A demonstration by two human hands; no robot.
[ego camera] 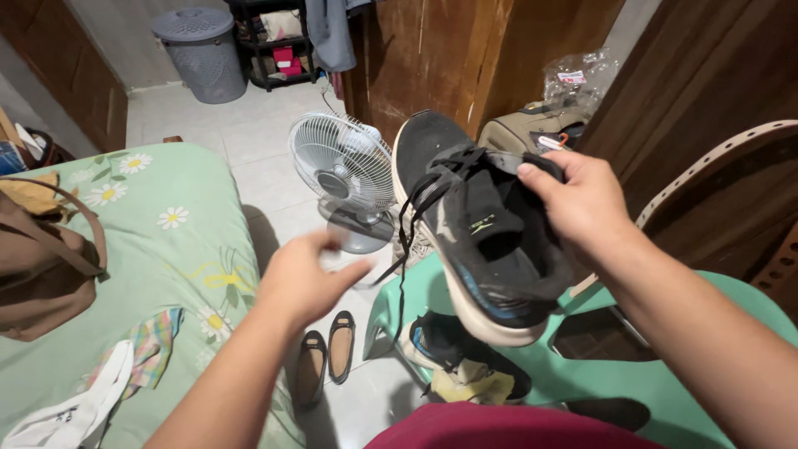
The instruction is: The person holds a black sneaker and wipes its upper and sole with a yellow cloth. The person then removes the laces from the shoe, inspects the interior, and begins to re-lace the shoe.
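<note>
A bed with a green daisy-print sheet (166, 249) fills the left side, and a brown shoulder bag (41, 266) lies on it at the far left edge, with a white cloth (75, 411) and a plaid cloth (154, 349) crumpled near the sheet's lower corner. On the right stands a green plastic chair (632, 374), seen from above, close against dark wooden panels. Held up over that chair is a black sneaker with a white sole (482, 233), toe pointing away and tilted, its black laces (407, 241) hanging loose down the left side. The right hand (582, 204) grips the sneaker at its collar, fingers curled over the opening and thumb on the outer side. The left hand (303, 278) is in mid-air just left of the shoe, blurred, fingers loosely spread and holding nothing, not touching the laces as far as can be seen. Beyond the hands a small white table fan (342, 179) stands on the tiled floor, and a grey lidded bin (198, 50) sits far back. A second dark sneaker (440, 345) lies below the chair beside a yellow cloth (478, 387), and a pair of black flat shoes (327, 357) rests on the floor between bed and chair.
</note>
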